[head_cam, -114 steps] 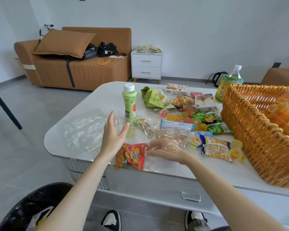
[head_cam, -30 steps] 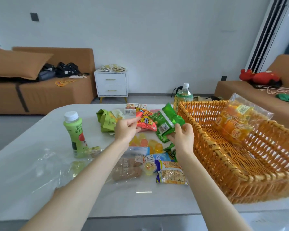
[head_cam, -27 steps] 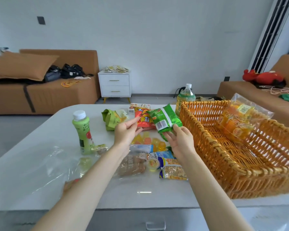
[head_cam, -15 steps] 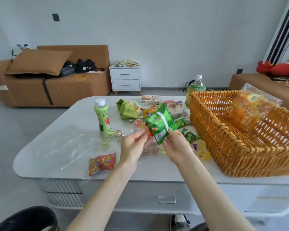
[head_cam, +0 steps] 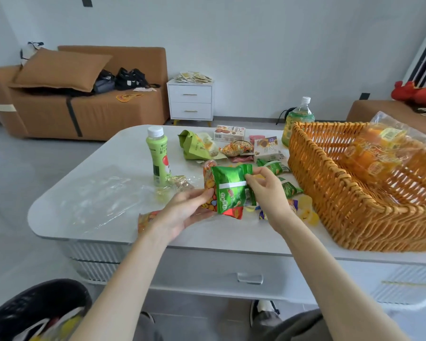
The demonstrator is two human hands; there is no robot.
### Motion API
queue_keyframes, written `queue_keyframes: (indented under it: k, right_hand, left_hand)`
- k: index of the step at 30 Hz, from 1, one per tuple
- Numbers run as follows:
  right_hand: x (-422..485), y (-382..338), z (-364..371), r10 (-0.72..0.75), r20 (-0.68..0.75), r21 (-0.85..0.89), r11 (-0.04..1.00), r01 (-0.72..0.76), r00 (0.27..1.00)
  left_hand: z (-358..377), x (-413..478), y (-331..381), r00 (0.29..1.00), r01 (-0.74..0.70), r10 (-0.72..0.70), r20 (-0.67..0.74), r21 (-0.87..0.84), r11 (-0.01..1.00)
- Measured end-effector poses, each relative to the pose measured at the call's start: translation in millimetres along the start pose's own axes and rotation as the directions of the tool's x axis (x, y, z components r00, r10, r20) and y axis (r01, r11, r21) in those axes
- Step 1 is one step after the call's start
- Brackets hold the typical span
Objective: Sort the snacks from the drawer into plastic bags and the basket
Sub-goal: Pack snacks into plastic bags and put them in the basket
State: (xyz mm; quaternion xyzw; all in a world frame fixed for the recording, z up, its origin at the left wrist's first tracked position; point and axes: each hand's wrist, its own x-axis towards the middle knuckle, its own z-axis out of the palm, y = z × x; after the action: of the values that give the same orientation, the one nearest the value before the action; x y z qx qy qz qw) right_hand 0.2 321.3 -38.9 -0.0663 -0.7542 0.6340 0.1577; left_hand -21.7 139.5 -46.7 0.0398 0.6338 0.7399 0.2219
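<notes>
Well, the wide white bench with rounded corners takes up most of the room in front of the person, its grey-handled drawer sitting flush in the front. On its right end stands a big woven orange wicker basket, and inside, against the far wall, leans a clear plastic bag of orange-wrapped snacks. A second clear plastic bag lies flat and crinkled on the left part of the bench, near a light green drink bottle with a white cap that stands upright. Beyond it, a loose heap of mixed snack packets and small boxes is spread toward the far edge, just beside the basket.

Both arms reach in over the near edge. The left hand is palm-up, its fingers curled under a shiny green foil snack packet and an orange-red patterned packet tucked behind it, both lifted above the bench. The right hand pinches the green packet's right edge between thumb and fingers. A few yellow jelly cups lie by the basket's near corner
</notes>
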Motion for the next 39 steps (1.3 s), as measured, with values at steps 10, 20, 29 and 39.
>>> queue_keyframes:
  k: [10,20,29,39]
  right_hand:
    - [-3.8,10.5,27.6,0.101,-0.051,-0.015,0.995,-0.102,0.994]
    - [11.4,12.9,-6.8,0.113,-0.189,0.000,0.993,-0.115,0.975]
    - [23.7,35.6,-35.4,0.017,-0.163,-0.439,0.894,-0.088,0.986]
    - [34.6,32.6,-26.0,0.186,-0.053,-0.344,0.919,-0.192,0.981]
  left_hand:
    - [4.9,-0.1,-9.8,0.985,-0.031,-0.019,-0.173,-0.281,0.959]
    - [-18.1,-1.0,-2.8,0.797,-0.148,0.483,-0.363,0.657,0.739]
    - [6.2,26.8,-30.5,0.791,0.271,0.455,-0.409,0.901,0.339]
    - [17.0,14.5,-22.4,0.780,0.110,0.518,-0.351,0.891,0.439]
